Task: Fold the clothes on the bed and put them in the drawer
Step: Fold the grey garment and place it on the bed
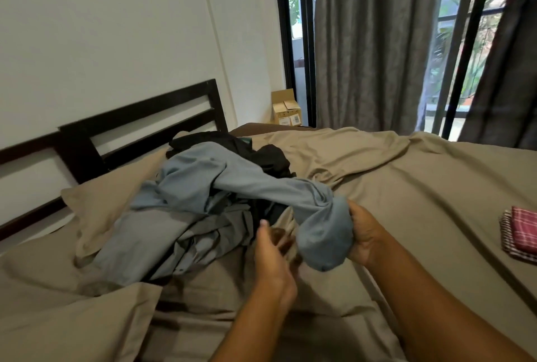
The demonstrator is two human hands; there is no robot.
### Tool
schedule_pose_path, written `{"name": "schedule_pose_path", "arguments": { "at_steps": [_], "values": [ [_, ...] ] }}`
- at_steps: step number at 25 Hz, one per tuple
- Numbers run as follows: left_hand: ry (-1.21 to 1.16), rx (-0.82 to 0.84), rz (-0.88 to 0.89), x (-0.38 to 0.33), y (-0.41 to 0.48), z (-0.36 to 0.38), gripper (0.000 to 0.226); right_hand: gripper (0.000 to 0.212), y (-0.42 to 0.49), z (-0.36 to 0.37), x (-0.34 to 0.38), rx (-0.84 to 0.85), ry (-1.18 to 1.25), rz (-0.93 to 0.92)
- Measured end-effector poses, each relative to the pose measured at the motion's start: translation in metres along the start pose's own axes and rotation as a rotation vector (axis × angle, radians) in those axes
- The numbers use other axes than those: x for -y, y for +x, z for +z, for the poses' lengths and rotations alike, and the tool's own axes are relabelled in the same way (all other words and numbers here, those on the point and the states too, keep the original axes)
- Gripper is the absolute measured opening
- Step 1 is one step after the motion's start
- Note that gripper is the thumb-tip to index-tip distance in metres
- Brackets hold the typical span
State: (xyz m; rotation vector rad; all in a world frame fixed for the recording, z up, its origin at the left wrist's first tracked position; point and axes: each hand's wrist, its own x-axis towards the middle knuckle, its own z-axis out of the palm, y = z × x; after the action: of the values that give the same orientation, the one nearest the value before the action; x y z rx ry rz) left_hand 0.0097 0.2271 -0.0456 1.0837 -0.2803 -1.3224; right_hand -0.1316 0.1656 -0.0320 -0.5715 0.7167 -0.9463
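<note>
On the bed (421, 187), a messy pile (203, 225) of clothes is topped by the blue shirt (261, 187); no drawer is seen. One bunched end is gripped in the right hand (364, 233), and the left hand (273, 251) is held loosely open beside it, with nothing in it. If the blue shirt is pulled fast, other clothes could be dragged along and spilled.
</note>
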Motion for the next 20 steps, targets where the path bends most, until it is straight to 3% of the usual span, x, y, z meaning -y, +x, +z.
{"name": "schedule_pose_path", "arguments": {
  "at_steps": [4, 6, 9, 13, 16, 20],
  "values": [
    [-0.143, -0.044, 0.14, -0.049, 0.054, -0.013, 0.053, 0.019, -0.03, -0.026, 0.017, 0.149, -0.288, -0.128],
    [-0.145, -0.065, 0.153, -0.062, 0.065, -0.003, 0.052, 0.054, -0.039, -0.045, 0.02, 0.196, -0.326, -0.074],
    [-0.102, 0.011, 0.186, -0.061, 0.059, 0.027, 0.048, 0.049, -0.058, -0.062, 0.022, 0.074, -0.41, -0.048],
    [-0.061, 0.29, 0.029, -0.036, 0.018, 0.077, 0.042, 0.037, -0.074, -0.072, 0.033, -0.065, -0.503, -0.125],
    [0.268, 0.51, 0.006, 0.006, -0.032, 0.108, 0.039, 0.04, -0.078, -0.077, 0.042, -0.15, -0.265, -0.184],
    [1.114, 0.684, 0.141, 0.038, -0.072, 0.116, 0.031, 0.048, -0.097, -0.103, 0.055, -0.301, 0.091, -0.285]
  ]
}}
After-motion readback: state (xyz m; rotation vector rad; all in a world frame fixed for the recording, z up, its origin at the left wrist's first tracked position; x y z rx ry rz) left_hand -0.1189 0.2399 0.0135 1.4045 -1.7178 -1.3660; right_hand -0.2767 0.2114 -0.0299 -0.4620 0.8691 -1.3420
